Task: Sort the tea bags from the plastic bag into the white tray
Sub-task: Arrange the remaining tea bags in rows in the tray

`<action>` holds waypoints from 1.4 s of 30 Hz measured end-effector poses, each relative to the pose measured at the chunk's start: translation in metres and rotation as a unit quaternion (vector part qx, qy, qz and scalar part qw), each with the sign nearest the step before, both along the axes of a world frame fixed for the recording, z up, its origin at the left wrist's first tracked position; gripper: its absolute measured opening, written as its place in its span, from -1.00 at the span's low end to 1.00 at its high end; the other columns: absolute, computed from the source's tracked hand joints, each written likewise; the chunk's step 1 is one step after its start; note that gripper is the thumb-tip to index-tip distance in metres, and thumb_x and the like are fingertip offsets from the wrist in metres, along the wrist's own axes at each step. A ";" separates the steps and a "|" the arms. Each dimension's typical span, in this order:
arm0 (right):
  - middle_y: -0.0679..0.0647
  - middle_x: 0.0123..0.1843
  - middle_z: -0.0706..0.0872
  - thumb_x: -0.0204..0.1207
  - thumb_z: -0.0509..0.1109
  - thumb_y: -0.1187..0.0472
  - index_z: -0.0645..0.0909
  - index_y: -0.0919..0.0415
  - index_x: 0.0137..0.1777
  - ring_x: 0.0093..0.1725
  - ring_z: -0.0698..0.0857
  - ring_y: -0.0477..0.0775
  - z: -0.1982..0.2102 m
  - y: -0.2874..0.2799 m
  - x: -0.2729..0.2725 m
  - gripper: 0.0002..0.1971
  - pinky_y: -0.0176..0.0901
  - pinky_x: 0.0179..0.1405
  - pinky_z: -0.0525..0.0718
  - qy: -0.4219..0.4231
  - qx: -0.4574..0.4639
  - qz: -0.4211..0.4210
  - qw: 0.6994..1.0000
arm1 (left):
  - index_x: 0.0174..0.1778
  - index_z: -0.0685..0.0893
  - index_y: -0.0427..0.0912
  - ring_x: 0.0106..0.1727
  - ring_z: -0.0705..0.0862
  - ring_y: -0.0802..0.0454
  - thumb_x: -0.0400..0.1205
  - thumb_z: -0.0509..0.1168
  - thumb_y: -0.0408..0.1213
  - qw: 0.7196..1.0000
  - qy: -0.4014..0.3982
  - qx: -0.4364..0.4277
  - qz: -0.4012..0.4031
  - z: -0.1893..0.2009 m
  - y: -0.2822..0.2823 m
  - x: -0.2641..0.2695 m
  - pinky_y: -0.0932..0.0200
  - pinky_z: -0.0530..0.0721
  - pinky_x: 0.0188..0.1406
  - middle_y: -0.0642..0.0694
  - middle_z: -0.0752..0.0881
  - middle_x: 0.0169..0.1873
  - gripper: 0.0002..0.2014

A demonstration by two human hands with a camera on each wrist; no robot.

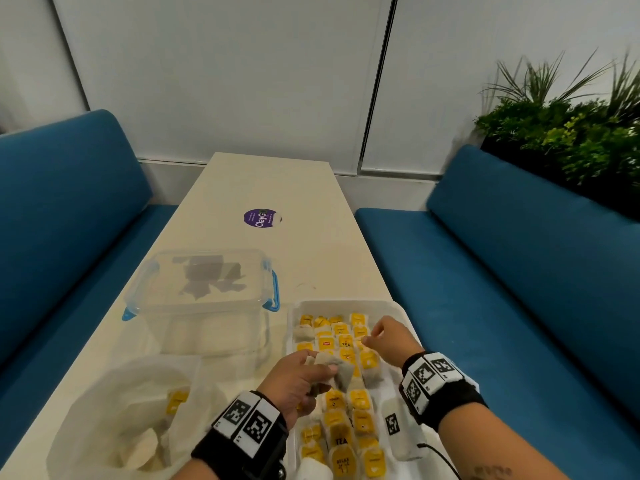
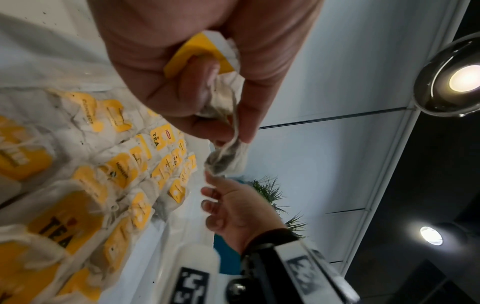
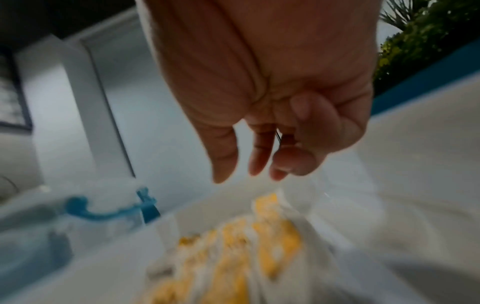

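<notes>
So here's where I'm at: my left hand [image 1: 297, 377] is clenched around a small bunch of tea bags [image 1: 337, 370], and the left wrist view shows a yellow tag and a string pinched between thumb and fingers, so it's working as a little holding stock right over the white tray [image 1: 398, 308] instead of going back to the bag for every single one. My right hand [image 1: 389, 336] is just ahead and to the right of it, hovering over the far rows; the fingers hang loosely curled and I see nothing in them, though the right wrist view is blurry, so call it released. My guess is it's free to take the next bag off the left and lay it down. The rows of tea bags [image 1: 346, 424] under and between both hands lie tag-up and side by side, which I read as the whole point of the sorting, easy to see and count. The plastic bag [image 1: 114, 420] sits on the worktop [image 1: 270, 181] to the left of my left wrist, mouth open toward me, with a few bags still inside, so there's more to go. A clear lidded box [image 1: 204, 299] with blue clips sits ahead of the left hand, just beside the tray.
</notes>
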State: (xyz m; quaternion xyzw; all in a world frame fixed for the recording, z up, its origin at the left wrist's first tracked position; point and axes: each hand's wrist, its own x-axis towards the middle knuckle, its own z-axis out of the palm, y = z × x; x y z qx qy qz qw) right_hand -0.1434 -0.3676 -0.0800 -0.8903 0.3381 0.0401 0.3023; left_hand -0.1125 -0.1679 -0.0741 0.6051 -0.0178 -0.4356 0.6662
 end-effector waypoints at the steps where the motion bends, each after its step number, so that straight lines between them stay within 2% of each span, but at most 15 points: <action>1: -0.02 -0.25 0.56 0.53 0.41 0.03 0.45 0.15 -0.18 -0.28 0.52 -0.06 0.012 0.004 -0.004 -0.75 -0.29 -0.35 0.45 -0.036 0.029 0.018 0.999 | -0.17 0.58 -0.20 -0.55 0.53 0.17 0.54 0.36 -0.47 1.000 -0.007 0.003 -0.006 0.002 0.000 -0.001 0.39 0.17 -0.73 -0.04 0.62 -0.52 -0.89; 4: -0.07 -0.27 0.69 0.46 0.48 -0.01 0.55 0.10 -0.17 -0.39 0.53 -0.13 0.048 0.024 -0.017 -0.78 -0.34 -0.50 0.41 -0.066 0.189 0.110 0.973 | -0.24 0.56 -0.17 -0.55 0.45 0.17 0.54 0.37 -0.44 0.999 -0.042 -0.005 -0.031 0.010 -0.001 -0.003 0.38 0.12 -0.72 -0.03 0.64 -0.57 -0.87; 6: -0.12 -0.34 0.67 0.41 0.53 0.07 0.60 0.09 -0.12 -0.43 0.54 -0.17 0.062 0.037 -0.026 -0.81 -0.37 -0.53 0.41 -0.057 0.227 0.159 0.959 | -0.29 0.57 -0.16 -0.59 0.43 0.21 0.55 0.36 -0.39 0.995 -0.079 -0.008 -0.057 0.015 -0.002 -0.006 0.36 0.10 -0.69 -0.03 0.64 -0.57 -0.87; 9: -0.13 -0.47 0.63 0.41 0.54 0.20 0.63 0.11 -0.18 -0.49 0.51 -0.17 0.062 0.049 -0.034 -0.88 -0.38 -0.57 0.38 -0.077 0.212 0.155 0.962 | -0.32 0.55 -0.15 -0.60 0.34 0.16 0.56 0.38 -0.31 0.992 -0.116 0.004 -0.053 0.017 -0.005 -0.007 0.37 0.13 -0.70 -0.03 0.56 -0.59 -0.83; 12: -0.07 -0.46 0.63 0.42 0.52 0.29 0.63 0.13 -0.27 -0.50 0.50 -0.15 0.058 0.052 -0.040 -0.87 -0.35 -0.56 0.39 -0.110 0.213 0.098 0.966 | -0.29 0.54 -0.17 -0.64 0.35 0.18 0.56 0.36 -0.41 0.993 -0.108 0.010 -0.047 0.019 -0.005 -0.009 0.38 0.12 -0.73 -0.02 0.53 -0.62 -0.85; 17: 0.04 -0.33 0.60 0.56 0.36 0.27 0.51 0.10 -0.24 -0.41 0.53 -0.08 0.056 0.043 -0.044 -0.84 -0.32 -0.60 0.34 -0.133 0.196 0.001 0.971 | -0.08 0.59 -0.16 -0.42 0.54 0.10 0.57 0.29 -0.45 1.000 0.010 0.003 0.014 0.020 -0.002 -0.012 0.42 0.16 -0.78 -0.09 0.60 -0.30 -0.89; 20: 0.05 -0.32 0.58 0.62 0.26 0.22 0.44 0.08 -0.22 -0.43 0.49 -0.06 0.055 0.035 -0.043 -0.83 -0.34 -0.69 0.31 -0.084 0.112 -0.027 0.990 | -0.02 0.61 -0.19 -0.35 0.58 0.05 0.58 0.23 -0.49 0.996 0.078 -0.014 0.040 0.018 0.001 -0.012 0.45 0.25 -0.79 -0.13 0.63 -0.22 -0.84; 23: 0.05 -0.40 0.56 0.63 0.19 0.29 0.43 0.10 -0.28 -0.47 0.49 -0.06 0.058 0.032 -0.041 -0.77 -0.40 -0.79 0.29 0.011 0.056 -0.008 0.998 | 0.00 0.62 -0.21 -0.33 0.58 0.04 0.60 0.16 -0.50 0.993 0.107 -0.022 0.043 0.017 0.003 -0.012 0.44 0.30 -0.79 -0.14 0.64 -0.16 -0.81; 25: 0.06 -0.40 0.57 0.63 0.18 0.31 0.43 0.12 -0.29 -0.45 0.54 -0.05 0.059 0.033 -0.039 -0.76 -0.44 -0.79 0.30 0.056 0.066 0.008 0.996 | 0.00 0.62 -0.21 -0.32 0.58 0.04 0.60 0.17 -0.50 0.992 0.115 -0.029 0.043 0.016 0.002 -0.013 0.44 0.32 -0.79 -0.14 0.63 -0.16 -0.82; 27: 0.05 -0.36 0.61 0.64 0.21 0.26 0.45 0.13 -0.20 -0.38 0.61 -0.05 0.058 0.033 -0.036 -0.84 -0.35 -0.66 0.35 0.064 0.105 0.015 0.992 | -0.02 0.61 -0.22 -0.30 0.57 0.03 0.62 0.15 -0.53 0.993 0.107 -0.030 0.041 0.015 0.001 -0.013 0.42 0.35 -0.76 -0.15 0.62 -0.16 -0.81; 30: 0.06 -0.34 0.63 0.64 0.26 0.21 0.48 0.14 -0.11 -0.39 0.65 -0.09 0.056 0.030 -0.037 -0.91 -0.32 -0.61 0.33 0.018 0.193 0.001 0.981 | -0.05 0.60 -0.22 -0.26 0.56 -0.01 0.64 0.05 -0.56 0.995 0.088 -0.024 0.038 0.010 0.001 -0.011 0.32 0.47 -0.64 -0.15 0.61 -0.15 -0.75; 33: 0.06 -0.37 0.63 0.63 0.29 0.20 0.50 0.16 -0.09 -0.43 0.64 -0.10 0.061 0.027 -0.040 -0.92 -0.34 -0.64 0.33 -0.029 0.240 -0.009 0.970 | -0.05 0.60 -0.24 -0.30 0.55 -0.03 0.63 0.03 -0.60 0.995 0.090 -0.027 0.044 0.006 0.003 -0.007 0.27 0.50 -0.65 -0.18 0.60 -0.16 -0.73; 38: 0.12 -0.37 0.61 0.61 0.31 0.23 0.51 0.16 -0.13 -0.44 0.61 -0.07 0.073 0.025 -0.042 -0.91 -0.33 -0.62 0.29 -0.077 0.254 -0.014 0.964 | -0.02 0.61 -0.23 -0.18 0.59 -0.06 0.52 0.02 -0.69 0.996 0.086 -0.031 0.023 0.005 0.001 -0.006 0.18 0.49 -0.44 -0.20 0.60 -0.03 -0.63; 40: 0.10 -0.38 0.61 0.61 0.31 0.24 0.50 0.16 -0.13 -0.46 0.61 -0.07 0.076 0.027 -0.042 -0.92 -0.33 -0.63 0.29 -0.080 0.240 -0.014 0.967 | 0.02 0.61 -0.24 -0.19 0.60 -0.06 0.46 0.02 -0.77 0.996 0.076 -0.040 0.021 0.004 -0.001 -0.007 0.16 0.50 -0.38 -0.21 0.60 -0.03 -0.56; 42: 0.08 -0.41 0.63 0.59 0.31 0.26 0.50 0.15 -0.14 -0.47 0.61 -0.07 0.075 0.032 -0.044 -0.92 -0.33 -0.65 0.30 -0.063 0.207 -0.001 0.976 | 0.04 0.60 -0.25 -0.23 0.60 -0.05 0.41 0.03 -0.84 0.996 0.065 -0.056 0.030 0.005 -0.005 -0.009 0.18 0.52 -0.47 -0.22 0.59 -0.07 -0.50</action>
